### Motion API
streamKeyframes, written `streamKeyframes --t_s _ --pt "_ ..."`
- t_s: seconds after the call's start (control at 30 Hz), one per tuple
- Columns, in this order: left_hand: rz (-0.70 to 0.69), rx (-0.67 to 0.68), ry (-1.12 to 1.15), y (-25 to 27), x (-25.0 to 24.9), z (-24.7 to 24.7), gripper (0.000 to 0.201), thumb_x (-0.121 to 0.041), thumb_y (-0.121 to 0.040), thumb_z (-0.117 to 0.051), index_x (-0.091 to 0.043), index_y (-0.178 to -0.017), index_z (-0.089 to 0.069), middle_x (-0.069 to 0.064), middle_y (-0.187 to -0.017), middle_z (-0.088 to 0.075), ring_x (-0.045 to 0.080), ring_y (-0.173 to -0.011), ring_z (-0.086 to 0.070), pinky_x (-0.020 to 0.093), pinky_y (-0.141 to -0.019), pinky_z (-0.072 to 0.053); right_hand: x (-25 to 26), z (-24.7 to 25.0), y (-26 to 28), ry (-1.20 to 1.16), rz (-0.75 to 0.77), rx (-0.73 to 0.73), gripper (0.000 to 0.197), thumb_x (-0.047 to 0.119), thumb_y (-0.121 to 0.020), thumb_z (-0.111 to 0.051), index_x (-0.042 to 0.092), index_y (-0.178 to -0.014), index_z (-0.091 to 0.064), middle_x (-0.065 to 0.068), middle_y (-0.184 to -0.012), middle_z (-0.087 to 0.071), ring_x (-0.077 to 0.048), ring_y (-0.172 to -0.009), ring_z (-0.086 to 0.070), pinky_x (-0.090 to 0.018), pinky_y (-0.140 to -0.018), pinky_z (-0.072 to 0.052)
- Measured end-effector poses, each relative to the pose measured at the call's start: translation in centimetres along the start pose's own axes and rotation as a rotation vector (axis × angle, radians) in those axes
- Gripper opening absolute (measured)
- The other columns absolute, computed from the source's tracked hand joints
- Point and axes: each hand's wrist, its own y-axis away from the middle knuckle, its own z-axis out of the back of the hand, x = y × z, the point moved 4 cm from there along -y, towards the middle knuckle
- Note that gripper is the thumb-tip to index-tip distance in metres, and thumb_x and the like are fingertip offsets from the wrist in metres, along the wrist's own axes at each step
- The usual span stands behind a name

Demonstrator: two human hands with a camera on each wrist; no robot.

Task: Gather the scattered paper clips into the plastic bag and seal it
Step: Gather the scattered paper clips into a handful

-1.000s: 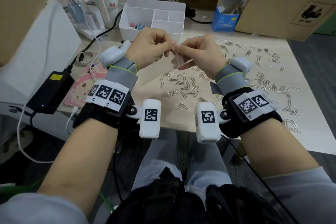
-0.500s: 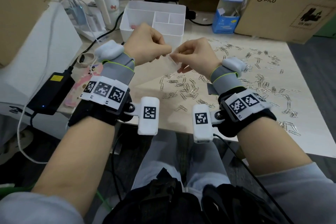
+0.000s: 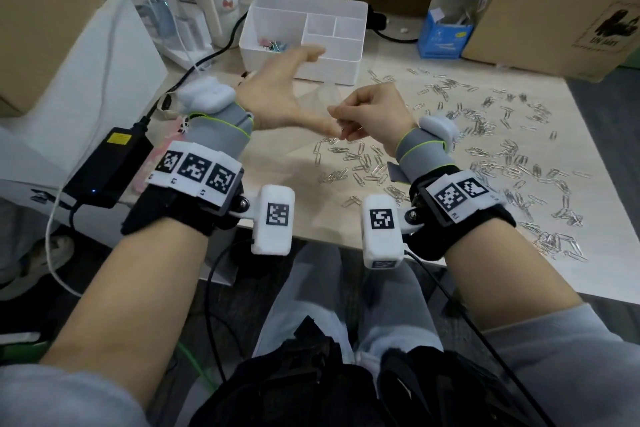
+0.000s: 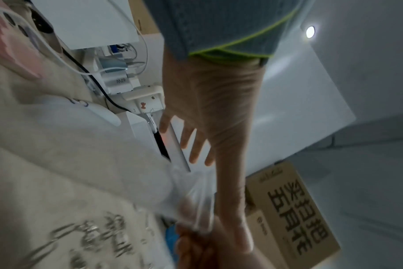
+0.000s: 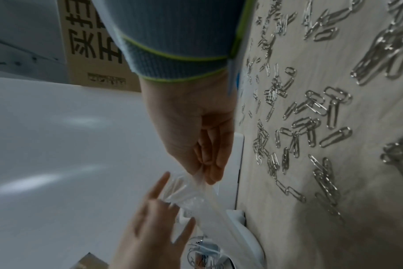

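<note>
At centre left of the head view the left hand [image 3: 277,97] is spread, fingers straight, gripping nothing; its thumb tip reaches toward the right hand [image 3: 374,118] at centre, whose curled fingers pinch the clear plastic bag [image 5: 196,196]. From the right wrist view the bag hangs from that pinch toward the left hand's fingers and looks empty, though blur makes this uncertain. Across the right half of the desk [image 3: 294,156] the paper clips [image 3: 485,156] lie scattered, well outside the bag. Judging by this, gathering has hardly begun: opening the bag, filling it and sealing it all remain.
</note>
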Motion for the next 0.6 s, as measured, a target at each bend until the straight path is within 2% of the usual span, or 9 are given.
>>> streamKeyframes --t_s 0.03,0.07,0.1,0.17,0.23,0.3,0.37,0.43,0.6 --pt "0.006 0.068 -0.079 0.1 0.1 -1.0 0.124 -0.069 -0.033 -0.072 -0.024 -0.141 -0.03 -0.003 -0.145 -0.038 0.013 -0.135 -0.032 0.031 -0.114 -0.026 -0.1 -0.2 0.1 -0.007 -0.004 0.013 0.024 0.004 -0.082 -0.068 0.006 -0.061 -0.055 0.006 -0.038 -0.058 -0.006 -0.036 -0.057 -0.015 -0.041 -0.045" --pt "0.004 0.093 -0.127 0.2 0.1 -1.8 0.124 -0.068 -0.033 -0.072 -0.022 -0.141 -0.03 -0.002 -0.147 -0.036 0.015 -0.137 -0.031 0.036 -0.116 -0.025 -0.2 -0.3 0.1 -0.014 -0.007 0.025 0.024 0.005 -0.082 -0.068 0.007 -0.061 -0.055 0.006 -0.038 -0.058 -0.006 -0.037 -0.058 -0.015 -0.041 -0.045" --pt "-0.01 0.082 -0.138 0.2 0.2 -2.4 0.119 -0.068 -0.035 -0.07 -0.021 -0.138 -0.035 -0.002 -0.143 -0.042 0.017 -0.135 -0.036 0.039 -0.115 -0.028 -0.2 -0.5 0.1 -0.027 -0.01 0.034 0.024 0.006 -0.083 -0.067 0.007 -0.062 -0.055 0.006 -0.039 -0.058 -0.006 -0.038 -0.059 -0.015 -0.042 -0.045" --pt "-0.028 -0.014 -0.062 0.3 0.2 -2.9 0.095 -0.065 -0.04 -0.063 -0.022 -0.123 -0.049 -0.005 -0.119 -0.059 0.019 -0.118 -0.053 0.042 -0.103 -0.041 -0.3 -0.6 0.2 -0.061 -0.019 0.044 0.022 0.007 -0.084 -0.066 0.007 -0.064 -0.057 0.005 -0.042 -0.06 -0.007 -0.042 -0.061 -0.015 -0.043 -0.046" --pt "-0.046 -0.107 -0.01 0.4 0.3 -2.5 0.069 -0.059 -0.047 -0.061 -0.026 -0.108 -0.055 -0.013 -0.096 -0.062 0.017 -0.1 -0.062 0.042 -0.092 -0.047 -0.4 -0.4 0.3 -0.094 -0.036 0.048 0.017 0.011 -0.086 -0.064 0.007 -0.07 -0.061 0.003 -0.052 -0.066 -0.009 -0.048 -0.064 -0.017 -0.047 -0.049" --pt "-0.038 -0.156 -0.048 0.3 0.3 -1.5 0.053 -0.05 -0.052 -0.062 -0.028 -0.1 -0.056 -0.014 -0.088 -0.062 0.017 -0.092 -0.064 0.042 -0.089 -0.048 -0.7 -0.2 0.4 -0.128 -0.066 0.049 0.017 0.02 -0.089 -0.061 0.007 -0.078 -0.063 -0.004 -0.065 -0.068 -0.013 -0.054 -0.065 -0.02 -0.05 -0.052" --pt "0.008 -0.162 -0.107 0.0 1.0 -0.6 0.045 -0.037 -0.058 -0.068 -0.024 -0.1 -0.057 -0.009 -0.094 -0.066 0.021 -0.092 -0.063 0.038 -0.086 -0.049 -1.3 -0.1 0.5 -0.132 -0.101 0.047 0.023 0.026 -0.092 -0.058 0.004 -0.089 -0.064 -0.008 -0.074 -0.067 -0.014 -0.057 -0.065 -0.021 -0.052 -0.054" --pt "0.076 -0.145 -0.179 -0.4 2.3 -0.4 0.042 -0.028 -0.062 -0.074 -0.022 -0.1 -0.058 -0.002 -0.102 -0.067 0.023 -0.098 -0.06 0.035 -0.086 -0.048 -2.0 0.0 0.6 -0.118 -0.136 0.041 0.025 0.025 -0.092 -0.058 0.001 -0.096 -0.063 -0.008 -0.074 -0.067 -0.014 -0.056 -0.064 -0.021 -0.053 -0.055" --pt "0.313 -0.092 -0.278 -0.4 6.5 -3.4 0.057 -0.027 -0.063 -0.079 -0.012 -0.113 -0.056 0.011 -0.12 -0.057 0.031 -0.115 -0.047 0.036 -0.093 -0.041 -3.9 1.2 1.4 -0.045 -0.204 0.007 0.015 0.014 -0.091 -0.058 0.0 -0.094 -0.062 -0.009 -0.074 -0.066 -0.012 -0.051 -0.063 -0.024 -0.055 -0.056"
